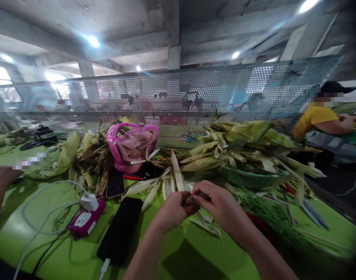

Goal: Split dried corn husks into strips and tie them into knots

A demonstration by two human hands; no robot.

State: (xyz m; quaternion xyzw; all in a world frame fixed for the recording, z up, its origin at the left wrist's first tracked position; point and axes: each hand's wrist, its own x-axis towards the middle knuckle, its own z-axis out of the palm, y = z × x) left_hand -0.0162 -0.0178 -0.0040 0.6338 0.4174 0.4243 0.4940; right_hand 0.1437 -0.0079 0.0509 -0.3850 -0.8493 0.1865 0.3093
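Forearms [150, 245] over green table [178, 238] (concrete ceiling [131, 23])

Green tabletop [180, 237] was crowded: black phone [121, 229] flat at near left with a white cable plugged in, purple power block [88, 217] just beside it, and a second phone [115, 184] beyond. Leafy husks [87, 155] sat left of a pink plastic bag [131, 147], more husks [244, 144] heaped right, over a green basket [248, 178]. Thin green stems [265, 212] spread in front of that basket, pale scraps [208, 228] nearer the middle.
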